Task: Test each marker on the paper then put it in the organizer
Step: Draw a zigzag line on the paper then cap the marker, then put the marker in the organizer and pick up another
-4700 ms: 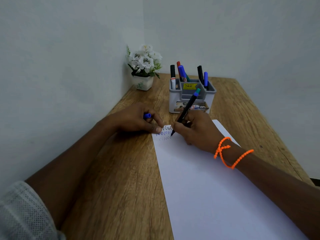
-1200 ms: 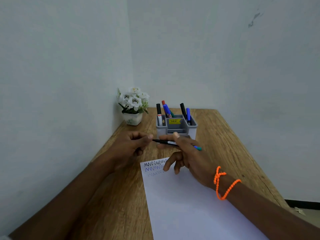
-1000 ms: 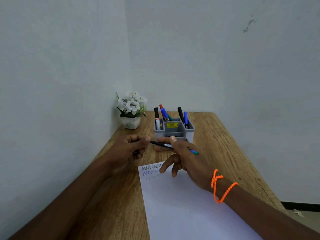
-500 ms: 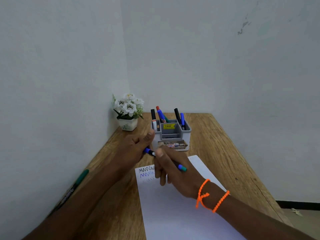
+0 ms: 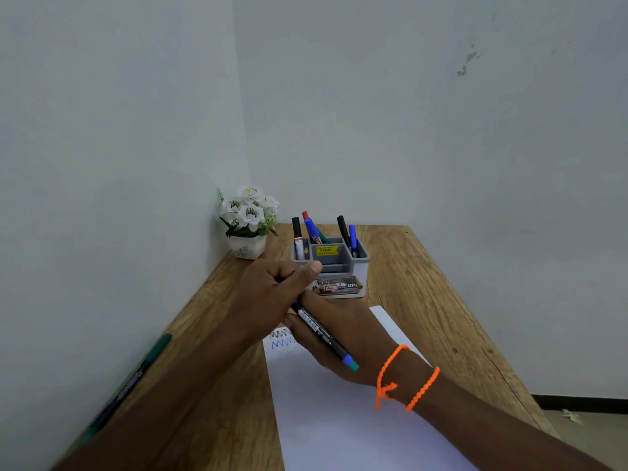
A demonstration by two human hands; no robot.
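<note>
My right hand (image 5: 362,336) grips a black marker (image 5: 321,333) with a blue and teal rear end, held above the top of the white paper (image 5: 339,419). My left hand (image 5: 268,294) is closed around the marker's front end, where its cap is; the tip is hidden inside my fingers. Black and blue zigzag test lines (image 5: 282,338) mark the paper's top left corner. The grey organizer (image 5: 361,266) stands just beyond my hands and holds several markers upright.
A green-capped marker (image 5: 136,379) lies on the wooden table (image 5: 424,300) along the left wall, beside my left forearm. A small pot of white flowers (image 5: 248,229) sits in the far left corner. Walls close off the left and back.
I lifted the marker off the paper and turned it sideways. My left hand brought the blue cap to its tip and now closes over that end. The camera view rose.
</note>
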